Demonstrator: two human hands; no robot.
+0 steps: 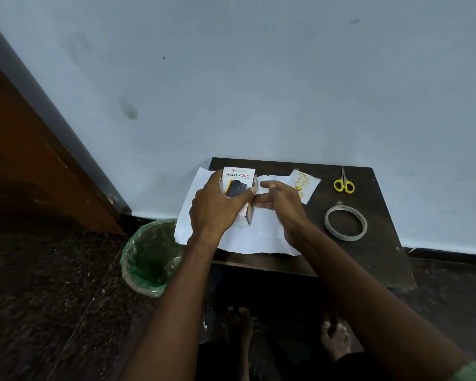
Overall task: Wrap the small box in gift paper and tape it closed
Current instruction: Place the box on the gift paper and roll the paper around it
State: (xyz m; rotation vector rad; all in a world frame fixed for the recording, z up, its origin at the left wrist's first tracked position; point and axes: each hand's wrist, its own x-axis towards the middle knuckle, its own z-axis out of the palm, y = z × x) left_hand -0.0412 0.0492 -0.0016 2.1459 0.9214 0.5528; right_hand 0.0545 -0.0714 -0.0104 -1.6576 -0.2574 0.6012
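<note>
My left hand point(217, 207) grips the small box point(238, 185), frame centre, on the gift paper point(261, 232); right hand point(282, 207) loose, holding nothing. Box seems stiff, light: hold its sides

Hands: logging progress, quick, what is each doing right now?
Left hand: grips the Halley 20K box.
Right hand: open, fingers straight, over the white paper.

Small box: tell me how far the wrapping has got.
Done: the paper is spread on the table, with the box on it. In hand: the left hand has a grip on the box while the right hand rests open on the sheet. Left: folding, and taping; the tape and scissors lie untouched.
</note>
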